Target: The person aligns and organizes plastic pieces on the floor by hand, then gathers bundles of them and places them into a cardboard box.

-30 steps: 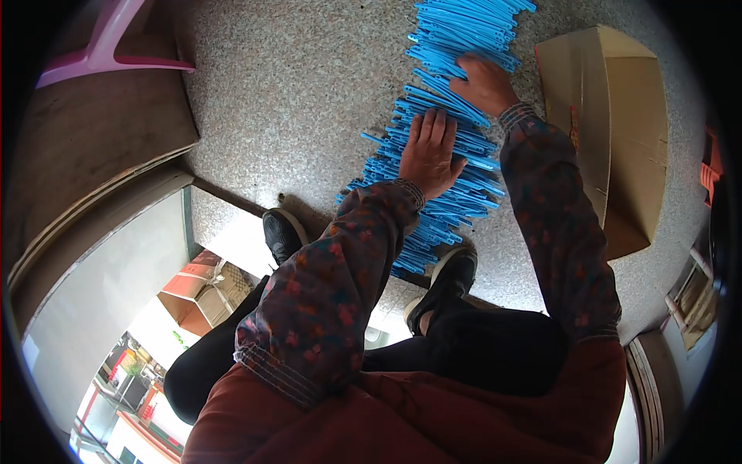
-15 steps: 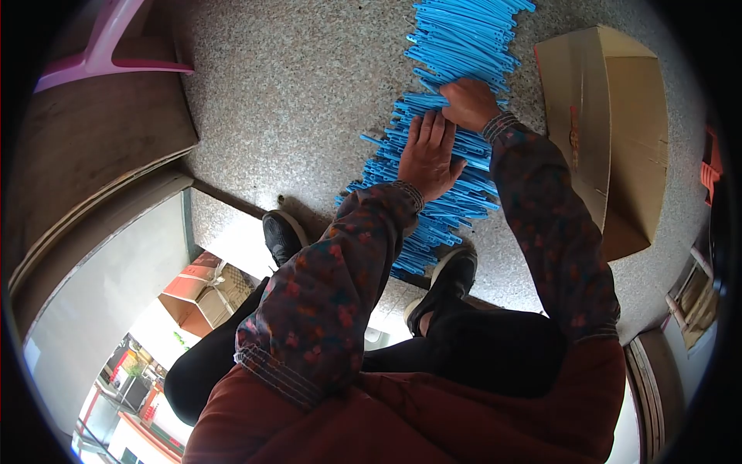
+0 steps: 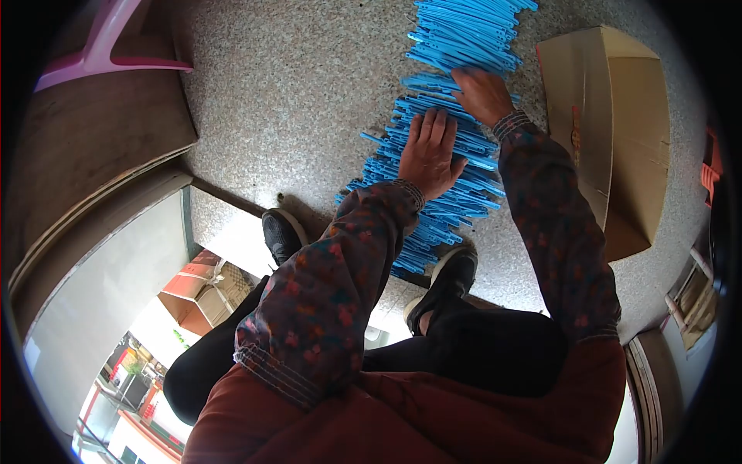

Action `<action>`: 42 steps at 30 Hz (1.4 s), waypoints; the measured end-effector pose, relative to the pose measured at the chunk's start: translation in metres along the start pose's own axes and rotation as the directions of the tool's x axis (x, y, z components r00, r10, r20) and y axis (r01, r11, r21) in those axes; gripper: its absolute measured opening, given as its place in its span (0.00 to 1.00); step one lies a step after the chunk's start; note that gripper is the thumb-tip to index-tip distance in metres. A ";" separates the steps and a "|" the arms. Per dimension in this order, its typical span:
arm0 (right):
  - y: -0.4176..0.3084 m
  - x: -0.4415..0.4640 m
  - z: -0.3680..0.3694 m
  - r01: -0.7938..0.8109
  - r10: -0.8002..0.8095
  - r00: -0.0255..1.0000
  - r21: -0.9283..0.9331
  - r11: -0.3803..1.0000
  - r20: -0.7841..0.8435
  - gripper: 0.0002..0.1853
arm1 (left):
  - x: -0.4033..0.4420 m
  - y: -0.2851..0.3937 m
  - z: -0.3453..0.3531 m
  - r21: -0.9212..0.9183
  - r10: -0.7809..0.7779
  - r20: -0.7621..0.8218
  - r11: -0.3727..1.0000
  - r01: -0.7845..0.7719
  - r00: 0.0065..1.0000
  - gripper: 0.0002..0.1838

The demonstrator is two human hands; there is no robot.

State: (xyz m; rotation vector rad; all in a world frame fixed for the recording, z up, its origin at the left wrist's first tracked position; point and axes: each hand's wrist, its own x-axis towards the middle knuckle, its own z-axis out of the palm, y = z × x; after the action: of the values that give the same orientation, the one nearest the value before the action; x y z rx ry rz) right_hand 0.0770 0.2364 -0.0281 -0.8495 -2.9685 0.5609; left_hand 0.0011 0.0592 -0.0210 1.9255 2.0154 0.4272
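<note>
A long row of thin blue plastic sticks with small holes at their ends [image 3: 464, 35] lies on the speckled floor, running from the top of the view down toward my feet. My left hand [image 3: 430, 158] rests flat on the middle of the row, palm down and fingers stretched out. Above and to the right of it, my right hand [image 3: 484, 97] is at the sticks with its fingers bent and close together. Whatever those fingers hold is hidden beneath them. Just beyond the right hand, a narrow gap crosses the row.
An open cardboard box [image 3: 603, 139] stands to the right. Pink plastic furniture legs [image 3: 100, 58] and a wooden board [image 3: 100, 139] are at the upper left. My black shoes [image 3: 282, 236] are near the lower end of the row. Another carton [image 3: 202, 294] sits at the lower left.
My right hand has shifted slightly up and to the right, away from my left hand, and its fist has loosened somewhat. The left hand stays in place.
</note>
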 end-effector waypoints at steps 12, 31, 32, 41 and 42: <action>0.010 0.010 -0.030 -0.092 0.091 0.996 0.053 0.994 0.026 0.15 | 0.005 -0.001 -0.006 -0.045 0.017 -0.064 0.999 -0.020 0.998 0.34; 0.028 0.002 -0.018 -0.148 0.143 0.987 0.085 0.985 0.071 0.19 | 0.002 -0.003 -0.002 -0.026 0.024 -0.042 0.999 -0.025 0.999 0.34; 0.025 0.002 -0.024 -0.171 0.165 0.984 0.092 0.981 0.073 0.18 | 0.002 -0.004 -0.001 -0.019 0.020 -0.027 1.000 -0.020 0.999 0.34; -0.003 -0.013 0.007 0.036 -0.036 0.999 0.107 0.994 -0.003 0.10 | 0.004 -0.001 -0.006 -0.016 0.032 -0.060 0.999 -0.032 0.998 0.35; -0.008 -0.013 0.009 -0.002 0.002 1.000 0.089 0.996 0.004 0.07 | 0.004 -0.001 -0.006 -0.015 0.025 -0.042 1.000 -0.026 0.999 0.35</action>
State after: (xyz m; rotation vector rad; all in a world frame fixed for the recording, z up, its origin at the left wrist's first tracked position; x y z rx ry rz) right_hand 0.0833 0.2200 -0.0322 -0.8447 -2.9208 0.6904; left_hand -0.0027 0.0630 -0.0160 1.9500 2.0089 0.4919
